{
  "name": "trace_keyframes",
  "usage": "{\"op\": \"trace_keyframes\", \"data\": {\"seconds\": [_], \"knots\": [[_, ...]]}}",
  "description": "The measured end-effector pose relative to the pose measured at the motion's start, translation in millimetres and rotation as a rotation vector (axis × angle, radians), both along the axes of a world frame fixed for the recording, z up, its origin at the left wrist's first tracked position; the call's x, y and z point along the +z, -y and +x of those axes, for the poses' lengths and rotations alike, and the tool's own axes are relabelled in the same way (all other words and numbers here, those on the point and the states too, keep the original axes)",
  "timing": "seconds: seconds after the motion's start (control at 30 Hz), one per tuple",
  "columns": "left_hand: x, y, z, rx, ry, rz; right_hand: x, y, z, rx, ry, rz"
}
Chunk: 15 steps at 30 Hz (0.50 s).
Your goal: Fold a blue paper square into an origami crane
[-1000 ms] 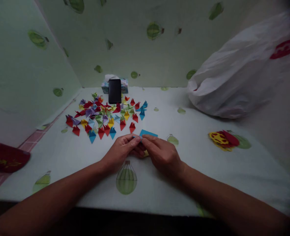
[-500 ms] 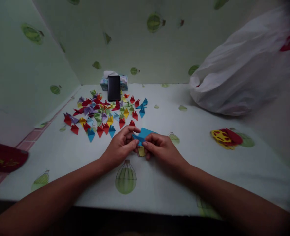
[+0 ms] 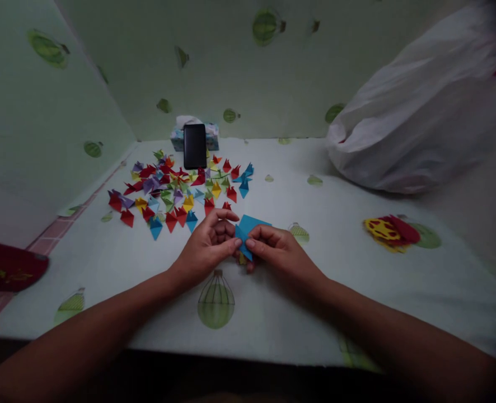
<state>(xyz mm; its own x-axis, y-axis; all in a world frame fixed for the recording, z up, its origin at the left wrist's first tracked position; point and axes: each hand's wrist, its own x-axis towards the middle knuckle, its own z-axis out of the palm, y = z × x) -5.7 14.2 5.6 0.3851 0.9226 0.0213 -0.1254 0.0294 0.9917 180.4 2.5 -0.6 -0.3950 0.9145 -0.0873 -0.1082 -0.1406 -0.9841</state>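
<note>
Between my hands, above the table's middle, is a small folded piece of blue origami paper (image 3: 243, 237). My left hand (image 3: 213, 238) pinches its left side with thumb and curled fingers. Opposite it, my right hand (image 3: 270, 246) grips the paper with thumb and forefinger. Behind the fold a flat blue sheet (image 3: 254, 221) shows; whether it is separate from the folded piece I cannot tell. Some yellow paper (image 3: 242, 259) peeks out below, partly hidden by my fingers. Left of my hands lie several folded paper pieces (image 3: 176, 190) in red, blue, yellow, green and purple.
A black phone (image 3: 195, 146) leans against a tissue box (image 3: 213, 138) at the back. To the right rests a white plastic bag (image 3: 382, 151), with a red and yellow item (image 3: 391, 230) in front of it. A dark red object (image 3: 10, 266) lies at the left edge.
The blue folded piece has turned and now points downward between my thumbs, covering more of the yellow paper. Both hands keep hold of it, and the camera view has shifted slightly.
</note>
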Motion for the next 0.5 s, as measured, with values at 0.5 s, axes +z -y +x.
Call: {"op": "trace_keyframes", "data": {"seconds": [0.5], "knots": [[0.0,-2.2,-1.1,-0.019,0.082,0.044,-1.1,-0.1,-0.5,0.063,-0.152,-0.069]]}}
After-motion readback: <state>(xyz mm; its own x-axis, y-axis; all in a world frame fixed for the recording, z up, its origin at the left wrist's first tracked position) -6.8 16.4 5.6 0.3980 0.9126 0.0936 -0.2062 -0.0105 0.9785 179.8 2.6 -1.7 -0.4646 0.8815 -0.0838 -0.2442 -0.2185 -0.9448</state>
